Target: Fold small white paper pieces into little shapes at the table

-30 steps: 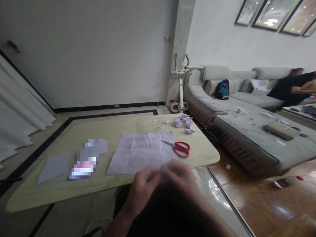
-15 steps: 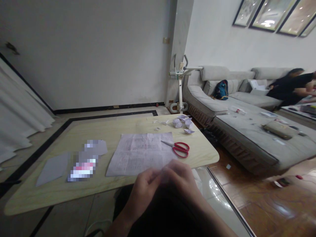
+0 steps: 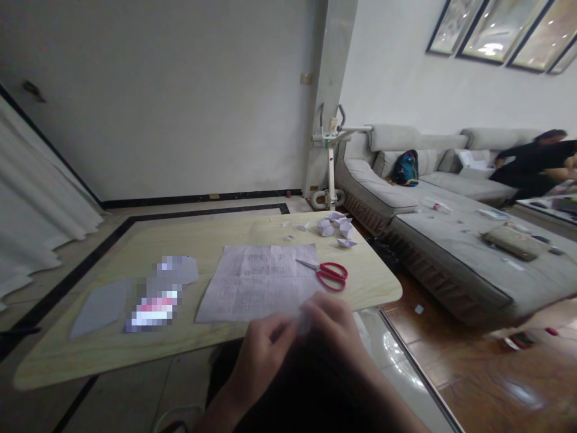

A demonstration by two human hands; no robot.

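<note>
At the table's near edge, my left hand (image 3: 265,343) and my right hand (image 3: 332,322) meet with their fingertips pinched together. Between them is a small pale piece of paper (image 3: 305,325), mostly covered by the fingers and blurred. Just beyond lies a creased printed sheet (image 3: 256,282), flat on the table. Red-handled scissors (image 3: 331,275) rest with their blades over its right edge. Several folded paper shapes (image 3: 325,227) are grouped at the far right corner, beside small paper scraps (image 3: 303,227).
The pale table (image 3: 148,240) has rounded corners. On its left are a plain paper sheet (image 3: 101,307) and a pixelated item (image 3: 155,307). A grey sofa (image 3: 451,252) bears a blue backpack (image 3: 406,168); a person in black (image 3: 527,162) is at the far right.
My fingertips have drawn slightly apart, and more of the pale paper shows between them. The whole view has shifted a little; things on the table stay in place.
</note>
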